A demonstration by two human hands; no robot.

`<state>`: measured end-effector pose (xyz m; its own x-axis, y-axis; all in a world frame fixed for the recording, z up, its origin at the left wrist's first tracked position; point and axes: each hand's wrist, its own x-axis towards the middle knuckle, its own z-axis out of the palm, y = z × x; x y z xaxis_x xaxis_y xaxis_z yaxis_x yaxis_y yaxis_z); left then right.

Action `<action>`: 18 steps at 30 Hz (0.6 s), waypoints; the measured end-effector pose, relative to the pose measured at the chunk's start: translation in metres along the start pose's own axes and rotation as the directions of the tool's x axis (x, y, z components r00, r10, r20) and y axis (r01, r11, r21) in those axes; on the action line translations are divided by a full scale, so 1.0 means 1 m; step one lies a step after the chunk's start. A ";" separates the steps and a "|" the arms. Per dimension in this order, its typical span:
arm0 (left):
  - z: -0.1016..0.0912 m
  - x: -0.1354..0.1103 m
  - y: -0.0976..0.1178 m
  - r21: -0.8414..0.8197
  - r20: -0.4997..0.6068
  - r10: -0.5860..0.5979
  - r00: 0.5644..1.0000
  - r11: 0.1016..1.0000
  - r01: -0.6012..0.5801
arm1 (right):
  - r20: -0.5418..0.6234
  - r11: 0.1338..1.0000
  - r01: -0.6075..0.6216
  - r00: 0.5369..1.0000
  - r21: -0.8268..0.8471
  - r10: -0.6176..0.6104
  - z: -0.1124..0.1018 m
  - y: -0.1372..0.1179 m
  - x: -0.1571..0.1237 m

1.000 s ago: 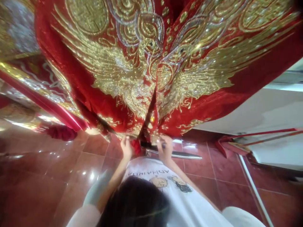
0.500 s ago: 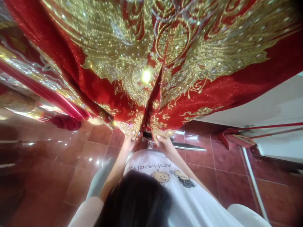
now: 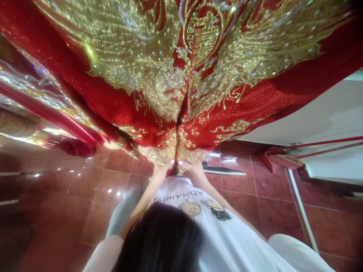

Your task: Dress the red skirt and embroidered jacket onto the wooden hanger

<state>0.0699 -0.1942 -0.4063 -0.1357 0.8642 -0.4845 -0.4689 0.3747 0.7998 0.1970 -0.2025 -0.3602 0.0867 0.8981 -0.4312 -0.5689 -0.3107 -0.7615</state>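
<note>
A red robe (image 3: pixel 198 134) with dense gold embroidery and sparkling beads hangs in front of me, filling the upper view. Its front is split by a narrow dark slit. My left hand (image 3: pixel 160 172) pinches the gold-patterned bottom corner on the left side of the slit. On the other side, my right hand (image 3: pixel 193 170) grips the matching corner. The two hem edges lie almost against each other, so the round gold motif at the bottom looks nearly whole. The fingertips are partly hidden by the cloth.
More beaded garments (image 3: pixel 42 98) hang at the left. A dark metal stand foot (image 3: pixel 225 171) lies low behind the robe. At the right are a red dustpan (image 3: pixel 272 158), a white pole (image 3: pixel 303 211) and a pale wall (image 3: pixel 320 109). Reddish tiles (image 3: pixel 238 185) cover the floor.
My hands have come closer together, bringing the two hem corners nearly edge to edge. The slit has narrowed. The robe appears slightly higher in view.
</note>
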 end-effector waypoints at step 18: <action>0.021 -0.006 0.007 -0.088 0.051 0.089 0.995 0.993 -0.084 | -0.004 0.999 -0.026 1.000 0.041 0.026 0.008 -0.003 -0.003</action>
<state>0.0859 -0.1898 -0.3897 -0.1322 0.9099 -0.3932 -0.5306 0.2701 0.8035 0.1923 -0.2016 -0.3530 0.0756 0.8884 -0.4527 -0.6041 -0.3204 -0.7297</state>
